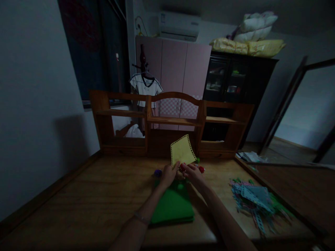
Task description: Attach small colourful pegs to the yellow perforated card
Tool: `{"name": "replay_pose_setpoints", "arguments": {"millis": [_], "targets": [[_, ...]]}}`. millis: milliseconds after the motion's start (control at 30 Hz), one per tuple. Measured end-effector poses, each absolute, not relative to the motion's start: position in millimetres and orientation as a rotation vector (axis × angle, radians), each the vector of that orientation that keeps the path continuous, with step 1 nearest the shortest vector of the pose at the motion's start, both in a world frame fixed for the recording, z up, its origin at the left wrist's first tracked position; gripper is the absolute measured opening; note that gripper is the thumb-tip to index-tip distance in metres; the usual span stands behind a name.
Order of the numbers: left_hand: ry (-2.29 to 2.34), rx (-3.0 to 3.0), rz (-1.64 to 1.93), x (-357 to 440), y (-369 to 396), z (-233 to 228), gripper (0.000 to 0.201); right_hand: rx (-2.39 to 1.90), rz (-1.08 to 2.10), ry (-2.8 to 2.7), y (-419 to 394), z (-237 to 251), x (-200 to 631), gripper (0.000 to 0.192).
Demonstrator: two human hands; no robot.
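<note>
Both forearms reach in from the near edge of the wooden surface (78,202), whose wide left half lies bare out to its raised left rim. Next comes one small purple piece (157,172), just left of the left hand (169,174). That hand's fingers pinch the lower corner of one yellow sheet (182,150) with dotted edges, held upright in front of the wooden shelf unit (125,115). One green felt sheet (173,205) lies flat under the wrists. The right hand (192,171) has its fingers closed at the sheet's lower edge, beside a red piece (201,169). Far right lies one pile of blue and green perforated strips (256,202), near the surface's right edge. No writing is legible in the dim light.
</note>
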State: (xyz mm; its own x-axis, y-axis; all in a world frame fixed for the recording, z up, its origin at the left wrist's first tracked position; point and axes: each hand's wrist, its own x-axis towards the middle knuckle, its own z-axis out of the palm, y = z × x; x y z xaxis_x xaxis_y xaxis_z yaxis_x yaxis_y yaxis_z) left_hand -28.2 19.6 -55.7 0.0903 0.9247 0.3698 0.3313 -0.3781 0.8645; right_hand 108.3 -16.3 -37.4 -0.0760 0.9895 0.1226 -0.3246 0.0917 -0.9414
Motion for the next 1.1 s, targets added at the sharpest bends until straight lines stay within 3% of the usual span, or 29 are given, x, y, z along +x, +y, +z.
{"name": "replay_pose_setpoints", "arguments": {"millis": [1100], "targets": [[1.163, 1.842, 1.257, -28.6, 11.4, -48.5, 0.053, -0.877, 1.211, -1.109, -1.4, -52.1, 110.5, 0.031]]}}
